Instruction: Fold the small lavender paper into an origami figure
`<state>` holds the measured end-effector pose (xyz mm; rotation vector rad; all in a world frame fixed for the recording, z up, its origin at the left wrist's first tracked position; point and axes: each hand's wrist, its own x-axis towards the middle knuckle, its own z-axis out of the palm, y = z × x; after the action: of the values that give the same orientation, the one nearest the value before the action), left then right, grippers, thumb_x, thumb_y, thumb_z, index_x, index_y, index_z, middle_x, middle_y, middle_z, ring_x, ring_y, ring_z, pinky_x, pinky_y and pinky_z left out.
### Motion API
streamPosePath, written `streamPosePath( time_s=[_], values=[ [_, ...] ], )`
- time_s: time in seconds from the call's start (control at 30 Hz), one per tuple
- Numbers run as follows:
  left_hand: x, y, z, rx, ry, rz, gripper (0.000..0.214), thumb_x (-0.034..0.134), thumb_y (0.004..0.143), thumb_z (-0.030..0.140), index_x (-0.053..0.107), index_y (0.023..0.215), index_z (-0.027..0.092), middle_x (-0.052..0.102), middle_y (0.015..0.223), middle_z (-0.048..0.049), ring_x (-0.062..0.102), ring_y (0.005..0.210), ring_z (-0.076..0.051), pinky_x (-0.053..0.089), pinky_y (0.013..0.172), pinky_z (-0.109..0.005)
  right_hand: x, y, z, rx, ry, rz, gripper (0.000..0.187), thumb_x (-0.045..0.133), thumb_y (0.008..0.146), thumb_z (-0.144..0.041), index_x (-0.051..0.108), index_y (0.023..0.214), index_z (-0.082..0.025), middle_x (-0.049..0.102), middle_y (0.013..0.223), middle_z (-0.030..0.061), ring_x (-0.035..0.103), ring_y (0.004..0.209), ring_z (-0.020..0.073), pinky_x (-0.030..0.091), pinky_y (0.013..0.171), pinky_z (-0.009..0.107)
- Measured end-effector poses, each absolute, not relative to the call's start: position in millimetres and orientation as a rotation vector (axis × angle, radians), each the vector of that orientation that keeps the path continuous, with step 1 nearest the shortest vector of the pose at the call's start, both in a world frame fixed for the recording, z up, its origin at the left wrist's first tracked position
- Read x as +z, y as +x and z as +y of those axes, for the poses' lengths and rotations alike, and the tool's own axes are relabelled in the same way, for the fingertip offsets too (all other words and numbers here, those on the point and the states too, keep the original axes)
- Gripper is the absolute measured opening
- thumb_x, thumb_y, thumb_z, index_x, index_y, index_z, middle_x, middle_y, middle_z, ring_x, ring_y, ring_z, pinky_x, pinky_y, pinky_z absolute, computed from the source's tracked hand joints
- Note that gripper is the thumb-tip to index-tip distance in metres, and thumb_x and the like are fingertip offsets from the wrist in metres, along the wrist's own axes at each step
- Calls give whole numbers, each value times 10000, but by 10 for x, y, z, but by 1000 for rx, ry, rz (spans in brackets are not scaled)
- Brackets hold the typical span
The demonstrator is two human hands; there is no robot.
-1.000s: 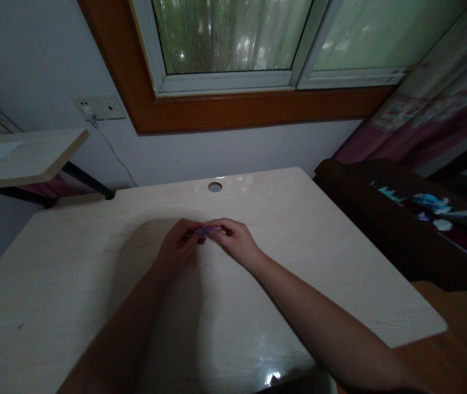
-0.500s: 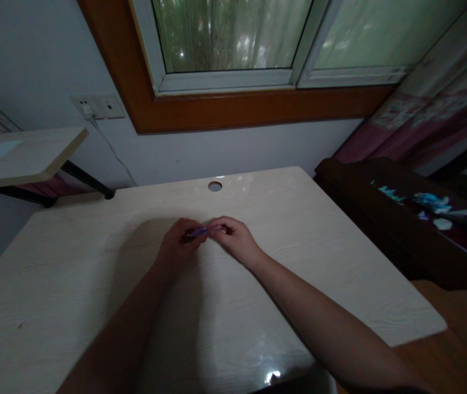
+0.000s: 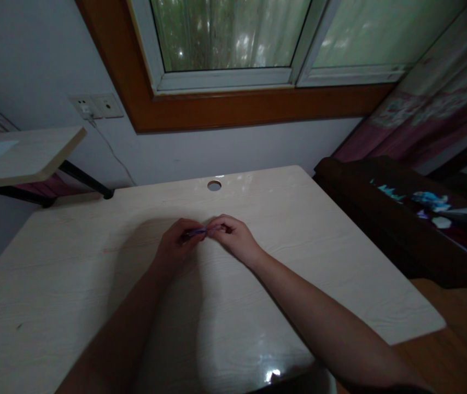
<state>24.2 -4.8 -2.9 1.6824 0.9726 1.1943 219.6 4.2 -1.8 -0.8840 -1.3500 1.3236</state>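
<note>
Between my fingertips is a small, thin purple piece (image 3: 196, 232), perhaps folded paper; its exact kind is hard to make out. My left hand (image 3: 177, 241) pinches its left part between thumb and fingers. From the other side my right hand (image 3: 233, 234) grips it, with thumb and forefinger meeting the left fingertips. Both hands are just above or resting on the pale wood-grain table (image 3: 299, 262). Most of the piece is covered by my fingers.
A round cable hole (image 3: 214, 186) lies beyond my hands. At the left a raised shelf (image 3: 48, 156) stands on black legs. A white cord (image 3: 112, 150) hangs from the wall socket (image 3: 96, 106). Right of the table is a dark wooden cabinet (image 3: 365, 219) with several small items on it.
The purple piece shows as a thinner, flatter strip than before, as if turned or pressed together. My hands have stayed in nearly the same place.
</note>
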Motion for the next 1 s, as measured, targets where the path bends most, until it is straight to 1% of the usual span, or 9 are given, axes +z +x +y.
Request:
streamPosePath(
  time_s=[0.1,0.17,0.3,0.4,0.47,0.57,0.73,0.87,1.0],
  values=[
    [-34,241,-50,1202,1627,967,245,711,837,305,658,1055,207,668,998,-60,678,874,-176,581,810,-330,-13,2190,44,1377,-916,-1288,161,773,709,-294,708,812,-190,707,775,10,640,714,136,507,699,271],
    [-46,238,-43,1240,1623,954,244,700,847,303,659,1067,207,650,1065,-72,674,912,-180,589,823,-337,-20,2194,51,1397,-942,-1250,175,775,704,-304,713,819,-188,712,766,12,637,707,135,506,705,274],
    [-44,232,-39,1322,1712,926,208,650,886,269,658,1090,233,549,1222,-80,658,939,-161,605,832,-348,-49,2201,73,1434,-957,-1204,169,767,709,-287,724,829,-176,722,777,23,651,728,139,509,744,285],
    [-12,239,-54,1292,1831,941,194,620,905,236,655,1095,250,499,1263,-75,645,968,-154,616,819,-338,-74,2201,86,1473,-958,-1159,169,766,702,-267,729,838,-173,728,781,25,659,735,138,511,758,286],
    [6,252,-61,1247,1911,960,175,598,916,226,661,1078,252,503,1257,-75,634,1004,-159,617,826,-337,-81,2203,91,1489,-962,-1136,176,768,696,-268,730,840,-173,727,768,21,657,724,134,510,746,281],
    [1,269,-53,1202,2008,996,139,600,913,221,672,1029,250,548,1205,-70,625,1029,-164,614,823,-325,-77,2213,94,1494,-970,-1144,171,764,693,-267,730,831,-172,718,741,14,644,696,126,504,723,271],
    [-52,267,-7,1204,2072,1039,94,643,886,243,678,973,243,616,1098,-60,640,985,-164,610,780,-302,-79,2224,101,1489,-960,-1153,166,754,703,-283,720,825,-176,708,739,12,625,674,123,498,698,270],
    [-72,262,15,1224,2103,1029,67,656,876,243,685,936,236,638,1072,-63,648,967,-163,604,779,-299,-114,2215,109,1494,-915,-1188,196,752,731,-319,710,864,-182,702,754,12,613,658,113,489,675,262],
    [-87,252,30,1235,2142,1039,61,657,878,258,691,925,239,647,1062,-63,652,944,-163,599,771,-304,-131,2211,109,1498,-890,-1245,229,768,718,-329,709,889,-188,696,734,6,610,653,117,491,668,265]
  ],
)
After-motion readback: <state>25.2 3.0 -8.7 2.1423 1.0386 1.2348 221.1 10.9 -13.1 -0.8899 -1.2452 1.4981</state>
